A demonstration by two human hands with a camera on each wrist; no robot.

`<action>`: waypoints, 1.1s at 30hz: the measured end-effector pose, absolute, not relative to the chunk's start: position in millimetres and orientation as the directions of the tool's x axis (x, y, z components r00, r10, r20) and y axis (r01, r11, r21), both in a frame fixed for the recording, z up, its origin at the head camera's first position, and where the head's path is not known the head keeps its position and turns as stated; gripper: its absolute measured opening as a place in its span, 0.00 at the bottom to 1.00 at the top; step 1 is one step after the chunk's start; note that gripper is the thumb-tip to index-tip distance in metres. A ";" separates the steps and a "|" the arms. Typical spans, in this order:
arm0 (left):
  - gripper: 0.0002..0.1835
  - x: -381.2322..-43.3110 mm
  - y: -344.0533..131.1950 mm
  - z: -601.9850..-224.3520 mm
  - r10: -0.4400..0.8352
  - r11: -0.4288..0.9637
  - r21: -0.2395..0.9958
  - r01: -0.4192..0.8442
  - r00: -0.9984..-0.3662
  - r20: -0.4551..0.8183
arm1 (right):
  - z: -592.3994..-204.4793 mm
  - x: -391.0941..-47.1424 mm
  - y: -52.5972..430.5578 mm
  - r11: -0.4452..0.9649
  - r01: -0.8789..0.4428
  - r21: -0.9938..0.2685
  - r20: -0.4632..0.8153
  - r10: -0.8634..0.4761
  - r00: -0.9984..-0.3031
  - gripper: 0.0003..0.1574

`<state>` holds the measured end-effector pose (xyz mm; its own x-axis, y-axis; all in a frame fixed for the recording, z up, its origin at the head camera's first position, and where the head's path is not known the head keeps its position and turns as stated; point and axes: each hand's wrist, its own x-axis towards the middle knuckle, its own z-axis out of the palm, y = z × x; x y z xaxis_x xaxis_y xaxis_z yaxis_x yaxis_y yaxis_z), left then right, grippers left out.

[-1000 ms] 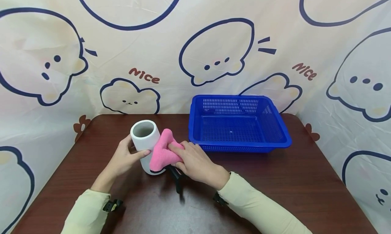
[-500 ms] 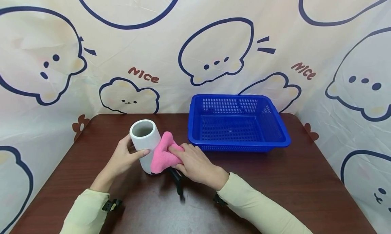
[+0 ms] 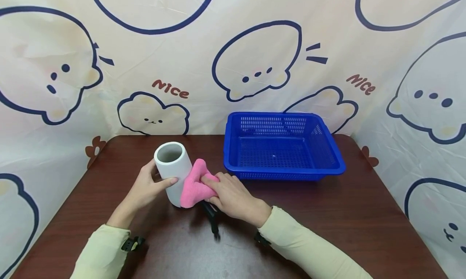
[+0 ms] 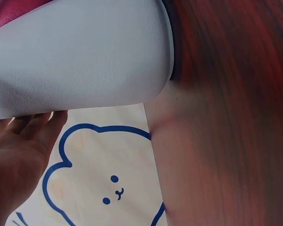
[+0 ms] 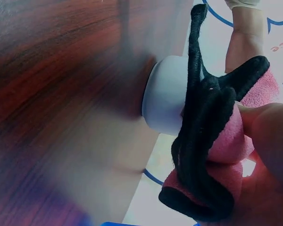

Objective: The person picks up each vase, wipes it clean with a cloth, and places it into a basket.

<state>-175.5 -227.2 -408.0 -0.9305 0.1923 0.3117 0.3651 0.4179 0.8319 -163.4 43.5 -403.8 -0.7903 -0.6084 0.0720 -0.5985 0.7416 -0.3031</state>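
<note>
A white cylindrical vase (image 3: 171,171) stands on the table with its round mouth up. My left hand (image 3: 147,186) grips it from the left, thumb across the front and the other fingers behind; in the left wrist view several fingertips touch the vase wall (image 4: 85,61). Bunched in my right hand (image 3: 234,198) is a pink cloth (image 3: 193,190) with black trim, lying against the vase's right side. In the right wrist view the cloth's black edging (image 5: 198,132) hangs down in front of the vase (image 5: 165,94) and hides part of it.
A blue perforated plastic basket (image 3: 284,174) stands at the back of the dark brown table (image 3: 327,218), right of the vase. Behind and at both sides hangs a pale curtain (image 3: 204,121) with cartoon drawings.
The pink cloth has slid slightly down the vase's right side, and its lower black edge has turned out of sight in the head view. My left hand keeps its hold.
</note>
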 end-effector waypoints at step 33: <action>0.34 -175.8 -226.8 -407.2 0.192 0.422 0.830 0.366 -0.930 0.313 | -419.5 -162.6 45.3 0.752 -0.627 -0.202 0.007 -0.639 -0.769 0.33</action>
